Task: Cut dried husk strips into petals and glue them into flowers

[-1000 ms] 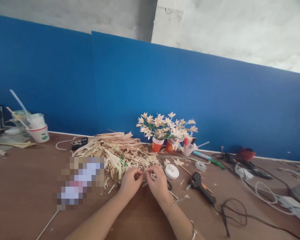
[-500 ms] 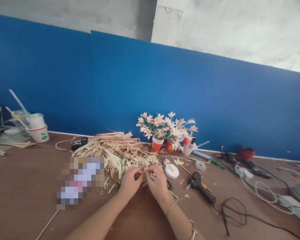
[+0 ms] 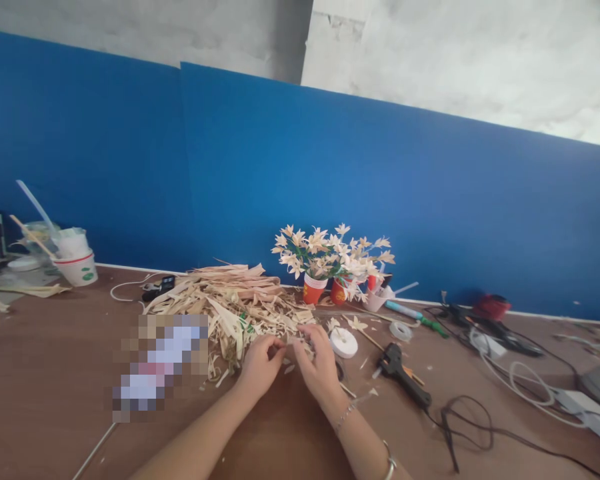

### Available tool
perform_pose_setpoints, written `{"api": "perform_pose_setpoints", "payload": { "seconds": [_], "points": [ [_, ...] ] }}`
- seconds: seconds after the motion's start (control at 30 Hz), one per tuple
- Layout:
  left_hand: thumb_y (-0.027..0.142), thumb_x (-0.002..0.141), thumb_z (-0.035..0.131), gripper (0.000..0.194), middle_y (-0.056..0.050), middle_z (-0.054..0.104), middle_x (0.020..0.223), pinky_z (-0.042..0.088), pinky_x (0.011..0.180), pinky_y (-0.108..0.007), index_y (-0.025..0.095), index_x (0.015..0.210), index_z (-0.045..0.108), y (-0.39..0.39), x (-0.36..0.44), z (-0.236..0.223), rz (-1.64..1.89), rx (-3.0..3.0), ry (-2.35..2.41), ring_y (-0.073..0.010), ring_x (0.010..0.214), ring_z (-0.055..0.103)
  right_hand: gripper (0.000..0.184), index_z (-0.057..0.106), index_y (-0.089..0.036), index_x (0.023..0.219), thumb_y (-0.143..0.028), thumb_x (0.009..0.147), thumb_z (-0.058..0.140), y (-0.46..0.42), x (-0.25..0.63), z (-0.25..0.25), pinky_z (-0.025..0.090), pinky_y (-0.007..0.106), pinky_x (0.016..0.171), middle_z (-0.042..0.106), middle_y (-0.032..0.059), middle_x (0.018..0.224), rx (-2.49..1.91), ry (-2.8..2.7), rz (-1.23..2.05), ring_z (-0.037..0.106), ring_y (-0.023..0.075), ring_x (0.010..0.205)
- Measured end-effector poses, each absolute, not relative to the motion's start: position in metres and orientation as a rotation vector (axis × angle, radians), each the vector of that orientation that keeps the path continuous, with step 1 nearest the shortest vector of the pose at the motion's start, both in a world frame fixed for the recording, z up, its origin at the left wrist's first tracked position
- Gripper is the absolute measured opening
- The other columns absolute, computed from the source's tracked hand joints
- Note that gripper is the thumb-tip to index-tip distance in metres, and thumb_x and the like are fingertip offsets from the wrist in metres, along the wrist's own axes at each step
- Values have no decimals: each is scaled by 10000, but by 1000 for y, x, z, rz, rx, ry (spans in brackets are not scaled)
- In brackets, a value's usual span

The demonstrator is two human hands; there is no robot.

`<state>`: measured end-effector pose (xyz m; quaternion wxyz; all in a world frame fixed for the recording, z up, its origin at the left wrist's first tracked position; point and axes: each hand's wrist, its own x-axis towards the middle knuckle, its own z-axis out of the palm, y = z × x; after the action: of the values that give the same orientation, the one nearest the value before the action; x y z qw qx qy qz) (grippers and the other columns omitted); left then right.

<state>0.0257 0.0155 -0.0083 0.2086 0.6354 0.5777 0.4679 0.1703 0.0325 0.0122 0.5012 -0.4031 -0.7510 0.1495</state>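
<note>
My left hand (image 3: 261, 365) is closed in a pinch, thumb against forefinger, at the front edge of a heap of dry, pale husk strips (image 3: 240, 287). Whatever lies between those fingertips is too small to make out. Just right of it, my right hand (image 3: 323, 367) has its thumb and fingers apart, the thumb close to the left fingertips. Small husk scraps (image 3: 289, 368) lie on the table between the hands. Beside the right hand sits a white roll of tape (image 3: 344, 343). A dark ringed object behind the right wrist is mostly hidden.
Pale handmade flowers (image 3: 330, 253) stand in red paper cups (image 3: 314, 288) at the back. A black glue gun (image 3: 403, 375) with its cord lies on the right, near a clear tape roll (image 3: 401, 331). A blurred-out rectangle (image 3: 160, 365) lies left; a white cup (image 3: 77, 268) stands far left.
My right hand's fingers have spread from a pinch and lifted slightly away from the left fingertips. My left hand has stayed in place, still pinching.
</note>
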Motion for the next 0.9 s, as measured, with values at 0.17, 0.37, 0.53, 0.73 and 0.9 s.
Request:
{"api": "perform_pose_setpoints", "payload": {
  "seconds": [0.17, 0.37, 0.53, 0.73, 0.9],
  "points": [
    [199, 747, 499, 101, -28, 613, 733, 424, 699, -308, 190, 695, 585, 16, 25, -7, 1294, 1792, 1537, -191, 747, 552, 204, 641, -199, 916, -273, 849, 464, 36, 176, 13, 444, 269, 669, 581, 76, 939, -1008, -1736, 624, 548, 191, 868],
    [176, 737, 495, 90, -30, 610, 747, 429, 707, -308, 192, 698, 575, 15, 25, -6, 1281, 1822, 1509, -192, 763, 552, 104, 637, -185, 742, -244, 768, 555, 41, 177, 11, 405, 247, 604, 591, 43, 817, -1010, -1661, 772, 551, 173, 765],
    [185, 715, 534, 54, -22, 621, 745, 444, 695, -306, 193, 729, 585, 15, 26, -8, 1303, 1737, 1532, -182, 738, 568, 133, 608, -175, 633, -244, 742, 572, 43, 178, 10, 401, 252, 627, 595, 47, 815, -1039, -1636, 823, 550, 177, 783],
    [154, 680, 577, 153, -18, 631, 790, 460, 707, -300, 194, 824, 545, 13, 27, -6, 1390, 1671, 1550, -173, 751, 589, 157, 599, -178, 602, -270, 728, 574, 40, 174, 11, 405, 254, 612, 616, 48, 787, -1078, -1617, 778, 558, 184, 772],
    [156, 709, 565, 55, -21, 619, 761, 451, 702, -307, 201, 741, 557, 12, 26, -3, 1421, 1830, 1602, -185, 755, 575, 172, 588, -179, 590, -268, 735, 569, 36, 172, 13, 406, 246, 597, 608, 48, 783, -1082, -1636, 760, 559, 181, 776]
  ]
}}
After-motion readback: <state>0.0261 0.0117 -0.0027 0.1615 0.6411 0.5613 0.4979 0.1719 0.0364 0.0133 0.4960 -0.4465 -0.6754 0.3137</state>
